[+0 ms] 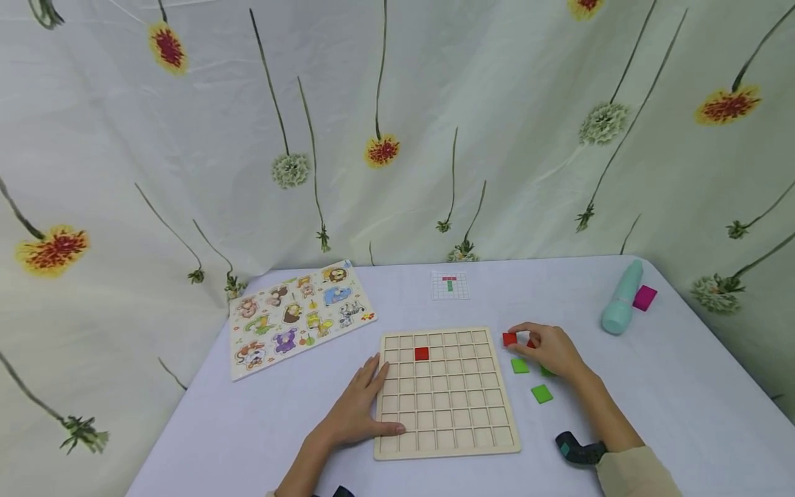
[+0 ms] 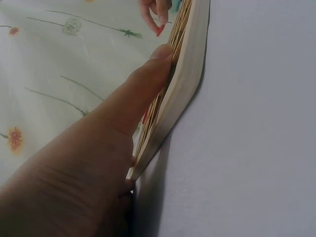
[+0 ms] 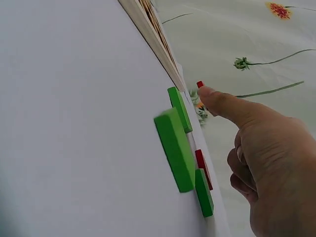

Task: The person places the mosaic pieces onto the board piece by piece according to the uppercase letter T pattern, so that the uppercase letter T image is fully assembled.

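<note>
My right hand (image 1: 548, 351) pinches a red square tile (image 1: 510, 339) between thumb and fingertips, just off the right side of the wooden grid board (image 1: 447, 450). In the right wrist view the held tile shows only as a small red end past the thumb (image 3: 222, 104). A second red tile (image 3: 204, 169) and several green tiles (image 3: 175, 150) lie on the table below that hand. On the board's left edge rests my left hand (image 1: 355, 407), fingers spread along the side and thumb over the lower left cells. One red tile (image 1: 421, 353) sits in an upper cell.
An animal picture puzzle (image 1: 298, 321) lies at the back left. Behind the board is a small printed grid card (image 1: 450, 285) with red and green squares. At the back right lie a teal tapered object (image 1: 622, 298) and a magenta piece (image 1: 644, 297).
</note>
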`<state>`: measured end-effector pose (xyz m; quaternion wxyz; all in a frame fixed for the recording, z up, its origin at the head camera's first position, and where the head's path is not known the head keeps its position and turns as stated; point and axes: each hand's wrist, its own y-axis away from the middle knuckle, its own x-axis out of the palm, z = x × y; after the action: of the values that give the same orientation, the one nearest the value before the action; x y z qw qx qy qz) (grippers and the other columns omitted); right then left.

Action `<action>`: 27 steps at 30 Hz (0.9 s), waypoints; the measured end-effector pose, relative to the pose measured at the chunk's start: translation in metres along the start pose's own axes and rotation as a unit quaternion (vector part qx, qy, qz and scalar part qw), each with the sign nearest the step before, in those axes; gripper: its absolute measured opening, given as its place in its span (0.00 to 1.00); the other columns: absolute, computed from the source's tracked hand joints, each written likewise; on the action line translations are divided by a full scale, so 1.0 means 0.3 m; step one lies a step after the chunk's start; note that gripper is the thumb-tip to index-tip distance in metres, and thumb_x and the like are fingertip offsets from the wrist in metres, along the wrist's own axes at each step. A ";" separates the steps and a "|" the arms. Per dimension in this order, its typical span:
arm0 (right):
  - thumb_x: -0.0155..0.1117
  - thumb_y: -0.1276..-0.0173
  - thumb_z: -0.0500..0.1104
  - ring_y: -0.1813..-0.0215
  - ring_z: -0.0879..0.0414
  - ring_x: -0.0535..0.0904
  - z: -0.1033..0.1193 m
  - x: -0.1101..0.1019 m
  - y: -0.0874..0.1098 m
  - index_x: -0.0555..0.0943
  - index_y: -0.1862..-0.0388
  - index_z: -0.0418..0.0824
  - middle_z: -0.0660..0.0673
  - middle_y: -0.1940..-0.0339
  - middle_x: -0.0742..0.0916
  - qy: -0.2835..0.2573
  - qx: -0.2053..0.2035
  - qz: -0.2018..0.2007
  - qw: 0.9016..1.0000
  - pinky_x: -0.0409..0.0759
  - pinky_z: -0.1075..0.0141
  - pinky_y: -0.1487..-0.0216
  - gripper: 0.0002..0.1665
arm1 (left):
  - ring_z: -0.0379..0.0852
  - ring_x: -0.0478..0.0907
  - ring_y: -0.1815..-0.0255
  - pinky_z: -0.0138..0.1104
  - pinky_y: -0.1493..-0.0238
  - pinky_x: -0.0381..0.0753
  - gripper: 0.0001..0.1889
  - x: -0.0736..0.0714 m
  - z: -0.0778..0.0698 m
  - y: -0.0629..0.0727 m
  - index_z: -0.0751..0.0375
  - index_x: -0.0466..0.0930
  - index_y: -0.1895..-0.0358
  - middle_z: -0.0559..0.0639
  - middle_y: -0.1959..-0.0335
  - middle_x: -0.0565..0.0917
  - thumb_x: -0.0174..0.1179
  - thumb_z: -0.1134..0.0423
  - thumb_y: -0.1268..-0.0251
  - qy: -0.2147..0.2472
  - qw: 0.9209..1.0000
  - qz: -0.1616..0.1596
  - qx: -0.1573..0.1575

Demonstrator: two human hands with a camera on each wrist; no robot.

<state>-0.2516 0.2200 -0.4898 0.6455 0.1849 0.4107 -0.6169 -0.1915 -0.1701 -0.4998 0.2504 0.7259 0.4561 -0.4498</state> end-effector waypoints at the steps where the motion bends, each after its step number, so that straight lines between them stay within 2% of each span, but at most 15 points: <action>1: 0.71 0.46 0.51 0.86 0.62 0.56 0.007 0.000 -0.001 0.84 0.58 0.44 0.55 0.91 0.64 0.001 -0.003 -0.004 1.000 0.54 0.72 0.85 0.19 | 0.54 0.40 0.27 0.49 0.32 0.48 0.61 0.002 0.001 0.000 0.60 0.51 0.28 0.56 0.26 0.44 0.59 0.24 0.63 -0.001 1.000 -0.001 0.000; 6: 0.72 0.47 0.53 0.87 0.63 0.54 0.060 0.003 -0.005 0.84 0.59 0.47 0.56 0.91 0.62 0.003 -0.014 -0.015 1.000 0.52 0.72 0.86 0.18 | 0.55 0.40 0.27 0.50 0.32 0.48 0.61 0.002 0.001 0.000 0.60 0.51 0.28 0.57 0.26 0.44 0.59 0.24 0.63 0.003 1.000 0.000 0.002; 13: 0.70 0.46 0.54 0.86 0.66 0.49 0.150 0.040 -0.010 0.84 0.58 0.48 0.58 0.91 0.60 0.006 -0.060 0.009 0.998 0.49 0.73 0.85 0.18 | 0.54 0.39 0.27 0.49 0.31 0.47 0.60 -0.004 -0.003 0.001 0.61 0.51 0.28 0.58 0.26 0.44 0.60 0.25 0.63 0.004 1.000 -0.001 0.004; 17: 0.69 0.45 0.55 0.86 0.67 0.49 0.193 0.070 -0.008 0.84 0.58 0.48 0.59 0.91 0.60 0.005 -0.083 0.021 0.996 0.48 0.73 0.85 0.18 | 0.54 0.39 0.27 0.48 0.31 0.47 0.61 -0.005 -0.004 0.000 0.61 0.51 0.28 0.58 0.26 0.45 0.60 0.26 0.63 0.006 1.000 0.000 0.004; 22: 0.69 0.45 0.53 0.86 0.67 0.50 0.245 0.120 -0.001 0.84 0.59 0.50 0.59 0.92 0.60 -0.001 -0.083 0.038 0.996 0.48 0.74 0.84 0.16 | 0.55 0.40 0.27 0.49 0.32 0.48 0.61 0.005 0.003 -0.002 0.61 0.51 0.28 0.58 0.26 0.45 0.59 0.25 0.63 0.004 1.000 -0.005 0.001; 27: 0.69 0.44 0.53 0.85 0.68 0.51 0.276 0.180 -0.007 0.84 0.58 0.50 0.61 0.92 0.60 0.009 -0.102 0.018 0.995 0.49 0.74 0.85 0.16 | 0.54 0.41 0.27 0.49 0.32 0.48 0.61 0.007 0.005 -0.002 0.61 0.51 0.28 0.57 0.26 0.45 0.59 0.25 0.63 0.004 1.000 -0.005 0.002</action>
<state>-0.2340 0.1231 -0.4807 0.6685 0.1311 0.4742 -0.5578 -0.1923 -0.1702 -0.5022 0.2446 0.7256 0.4600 -0.4496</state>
